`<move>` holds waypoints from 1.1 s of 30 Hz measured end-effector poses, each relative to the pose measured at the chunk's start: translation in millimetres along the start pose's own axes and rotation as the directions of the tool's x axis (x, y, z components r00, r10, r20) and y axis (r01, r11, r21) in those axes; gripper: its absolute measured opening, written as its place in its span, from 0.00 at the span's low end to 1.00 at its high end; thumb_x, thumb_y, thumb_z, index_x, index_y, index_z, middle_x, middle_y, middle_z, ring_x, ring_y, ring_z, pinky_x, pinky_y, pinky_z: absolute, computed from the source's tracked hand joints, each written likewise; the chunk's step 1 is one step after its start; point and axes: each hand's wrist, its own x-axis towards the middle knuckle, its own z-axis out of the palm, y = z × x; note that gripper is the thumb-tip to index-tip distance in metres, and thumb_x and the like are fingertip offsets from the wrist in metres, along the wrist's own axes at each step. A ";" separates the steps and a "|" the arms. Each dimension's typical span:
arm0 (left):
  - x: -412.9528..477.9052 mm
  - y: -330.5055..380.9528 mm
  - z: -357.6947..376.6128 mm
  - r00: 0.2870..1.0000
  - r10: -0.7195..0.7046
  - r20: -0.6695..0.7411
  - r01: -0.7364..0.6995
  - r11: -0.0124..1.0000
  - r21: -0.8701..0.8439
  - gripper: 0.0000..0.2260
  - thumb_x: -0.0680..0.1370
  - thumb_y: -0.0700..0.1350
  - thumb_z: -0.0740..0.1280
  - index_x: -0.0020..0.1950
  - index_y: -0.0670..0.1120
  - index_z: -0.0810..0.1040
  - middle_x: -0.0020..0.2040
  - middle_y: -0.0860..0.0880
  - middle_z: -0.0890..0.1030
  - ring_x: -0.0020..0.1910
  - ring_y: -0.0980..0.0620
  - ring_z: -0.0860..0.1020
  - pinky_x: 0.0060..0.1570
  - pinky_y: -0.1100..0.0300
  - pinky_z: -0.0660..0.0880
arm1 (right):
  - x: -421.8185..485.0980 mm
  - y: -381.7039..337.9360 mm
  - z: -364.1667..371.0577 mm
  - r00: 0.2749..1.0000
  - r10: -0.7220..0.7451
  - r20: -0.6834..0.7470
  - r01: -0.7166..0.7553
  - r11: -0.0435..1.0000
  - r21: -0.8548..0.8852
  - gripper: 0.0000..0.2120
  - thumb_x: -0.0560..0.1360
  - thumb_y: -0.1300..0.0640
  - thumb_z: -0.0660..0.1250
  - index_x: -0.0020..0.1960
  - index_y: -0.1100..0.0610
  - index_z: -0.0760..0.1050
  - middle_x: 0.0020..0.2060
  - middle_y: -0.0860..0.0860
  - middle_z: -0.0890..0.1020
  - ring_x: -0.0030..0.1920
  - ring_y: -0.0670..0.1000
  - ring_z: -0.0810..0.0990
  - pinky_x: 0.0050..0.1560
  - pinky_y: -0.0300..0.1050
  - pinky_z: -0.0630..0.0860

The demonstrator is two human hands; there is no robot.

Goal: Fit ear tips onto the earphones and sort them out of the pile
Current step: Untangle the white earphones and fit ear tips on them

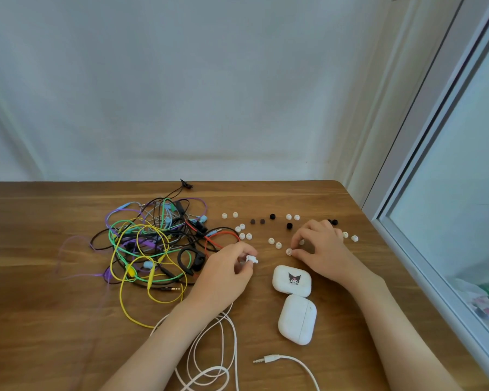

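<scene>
A tangled pile of coloured wired earphones (153, 244) lies on the wooden table (40, 320) at the left. My left hand (226, 272) pinches a white earbud (251, 260) whose white cable (209, 356) loops toward the front edge and ends in a jack plug (266, 359). My right hand (322, 249) pinches a white ear tip (289, 252) against the table. Several loose white ear tips (242, 231) and black ear tips (289, 226) are scattered across the table behind both hands.
Two white earbud cases lie in front of my right hand: one with a cartoon sticker (292, 280) and a plain one (297, 319). A white wall backs the table. A window frame (424, 249) runs along the table's right edge.
</scene>
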 end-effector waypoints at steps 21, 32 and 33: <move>0.5 -1.3 0.2 1.000 -0.006 -0.016 0.006 1.000 -0.031 0.07 0.79 0.43 0.64 0.53 0.53 0.78 0.46 0.59 0.76 0.41 0.61 0.74 0.42 0.76 0.68 | -1.8 -2.4 -0.6 0.995 0.007 -0.099 -0.006 1.000 0.004 0.05 0.76 0.52 0.68 0.45 0.46 0.71 0.52 0.41 0.69 0.56 0.42 0.59 0.56 0.40 0.52; -1.7 -1.3 2.1 0.997 -0.056 -0.049 0.048 0.987 -0.154 0.09 0.79 0.42 0.65 0.53 0.55 0.80 0.40 0.58 0.78 0.39 0.56 0.79 0.41 0.69 0.74 | -3.8 4.4 -2.2 0.985 -0.006 -0.170 0.001 1.000 -0.028 0.08 0.76 0.60 0.66 0.46 0.47 0.72 0.52 0.42 0.69 0.55 0.44 0.61 0.55 0.41 0.55; -1.7 -1.0 2.0 0.996 -0.071 -0.050 0.061 0.982 -0.178 0.09 0.79 0.42 0.65 0.53 0.55 0.80 0.41 0.57 0.79 0.38 0.56 0.79 0.42 0.67 0.75 | -3.9 3.1 -1.9 0.988 -0.017 -0.156 0.013 1.000 -0.026 0.07 0.76 0.59 0.67 0.45 0.47 0.72 0.51 0.42 0.69 0.54 0.44 0.61 0.55 0.41 0.55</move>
